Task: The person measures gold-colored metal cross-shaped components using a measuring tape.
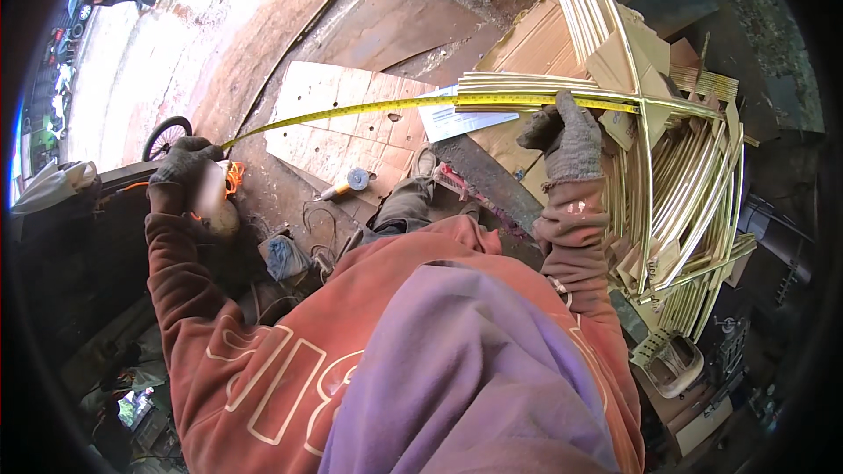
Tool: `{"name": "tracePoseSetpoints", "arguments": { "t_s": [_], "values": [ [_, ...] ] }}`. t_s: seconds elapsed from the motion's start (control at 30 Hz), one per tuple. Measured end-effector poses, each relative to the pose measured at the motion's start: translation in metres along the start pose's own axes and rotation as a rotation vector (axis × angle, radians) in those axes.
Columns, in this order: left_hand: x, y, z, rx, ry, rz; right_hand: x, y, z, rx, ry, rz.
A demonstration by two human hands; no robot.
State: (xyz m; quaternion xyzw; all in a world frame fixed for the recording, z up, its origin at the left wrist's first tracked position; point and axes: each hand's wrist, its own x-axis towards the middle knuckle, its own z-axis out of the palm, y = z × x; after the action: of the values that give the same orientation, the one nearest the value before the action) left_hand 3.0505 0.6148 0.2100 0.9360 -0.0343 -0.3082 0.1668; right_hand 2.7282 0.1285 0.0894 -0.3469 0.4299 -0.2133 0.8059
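A yellow tape measure is drawn out in a long, slightly bowed strip across the view. My left hand, in a dirty grey glove, is closed on its left end; the case is not visible. My right hand, in a matching glove, grips the strip further right, one finger lying across it. Beside that finger runs a bundle of thin brass-coloured rods. The strip's right end lies along these rods, near a long curved brass-coloured bar that crosses them.
More brass-coloured rods are stacked at right among cardboard. Flat cardboard and a white paper sheet lie on the floor ahead. An angle grinder rests near my feet. An orange cord and a wheel are near my left hand.
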Motion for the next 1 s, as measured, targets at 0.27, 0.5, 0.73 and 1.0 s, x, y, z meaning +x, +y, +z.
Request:
{"name": "tracePoseSetpoints", "arguments": {
  "t_s": [0.27, 0.5, 0.73, 1.0],
  "values": [
    [0.011, -0.014, -0.003, 0.058, 0.003, 0.082, 0.0, -0.001, 0.002, -0.022, 0.027, -0.009],
    [0.013, -0.014, -0.002, -0.013, 0.003, 0.02, -0.002, -0.002, 0.004, -0.033, 0.042, -0.007],
    [0.016, -0.016, -0.004, 0.002, -0.018, 0.028, -0.002, -0.003, 0.004, -0.013, 0.02, 0.001],
    [0.019, -0.015, -0.003, 0.002, -0.042, 0.024, -0.002, -0.002, 0.003, -0.009, 0.028, -0.011]
  ]
}}
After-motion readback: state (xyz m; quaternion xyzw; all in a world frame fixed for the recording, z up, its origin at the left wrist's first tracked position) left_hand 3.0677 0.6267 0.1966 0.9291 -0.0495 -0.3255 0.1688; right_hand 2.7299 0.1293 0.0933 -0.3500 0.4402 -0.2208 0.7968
